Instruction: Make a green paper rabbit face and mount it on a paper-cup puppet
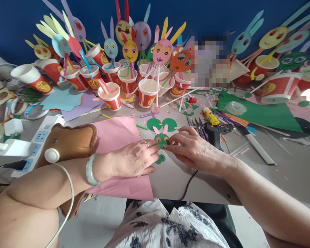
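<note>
A small green paper rabbit face (pixel 161 140) with pink ears and orange eyes lies on the table between my hands. My left hand (pixel 136 156), a ring on one finger, holds the face's left edge with its fingertips. At the right edge, beside the eye, my right hand (pixel 193 146) pinches it with thumb and fingers; whether a smaller piece sits between these fingertips is hidden. Just below lies a little green paper piece (pixel 160 159) with writing on it. Two green paper rounds (pixel 169 124) are right above the ears.
Pink paper (pixel 116 131) lies under my left forearm, beside a brown pouch (pixel 71 139) and a power strip (pixel 40 137). A glue gun (pixel 218 132), scissors (pixel 202 131) and a utility knife (pixel 258 148) are at right. Red-and-white paper cups (pixel 148 93) with paper rabbits line the back.
</note>
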### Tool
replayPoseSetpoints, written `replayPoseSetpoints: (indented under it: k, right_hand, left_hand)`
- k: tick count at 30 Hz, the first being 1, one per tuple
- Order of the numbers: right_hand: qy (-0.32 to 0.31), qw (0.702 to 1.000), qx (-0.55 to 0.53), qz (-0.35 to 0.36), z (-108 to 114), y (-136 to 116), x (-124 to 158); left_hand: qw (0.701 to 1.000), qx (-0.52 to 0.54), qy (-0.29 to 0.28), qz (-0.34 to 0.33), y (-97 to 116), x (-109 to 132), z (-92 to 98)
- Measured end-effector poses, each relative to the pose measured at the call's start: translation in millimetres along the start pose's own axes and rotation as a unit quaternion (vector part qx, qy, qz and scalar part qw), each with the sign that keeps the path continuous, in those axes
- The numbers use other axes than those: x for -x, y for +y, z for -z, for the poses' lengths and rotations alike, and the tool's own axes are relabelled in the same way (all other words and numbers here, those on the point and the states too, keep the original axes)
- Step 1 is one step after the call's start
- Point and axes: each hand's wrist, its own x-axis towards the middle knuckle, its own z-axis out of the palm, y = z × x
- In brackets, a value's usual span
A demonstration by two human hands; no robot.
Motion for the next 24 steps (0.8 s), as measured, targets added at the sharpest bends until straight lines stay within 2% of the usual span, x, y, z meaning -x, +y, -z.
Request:
replayPoseSetpoints:
  k: [8, 16, 24]
  right_hand:
    - [0.0, 1.0, -0.004, -0.001, -1.3, 0.1, 0.4]
    - [0.011, 0.998, -0.062, -0.005, 1.0, 7.4, 1.7]
    - [-0.008, 1.0, -0.017, -0.009, -3.6, 3.0, 1.2]
  left_hand:
    - [1.0, 0.014, 0.004, 0.005, -0.4, 0.0, 0.4]
    - [1.0, 0.01, 0.004, -0.003, -1.2, 1.0, -1.4]
    - [1.0, 0.01, 0.002, 0.002, -1.2, 1.5, -1.3]
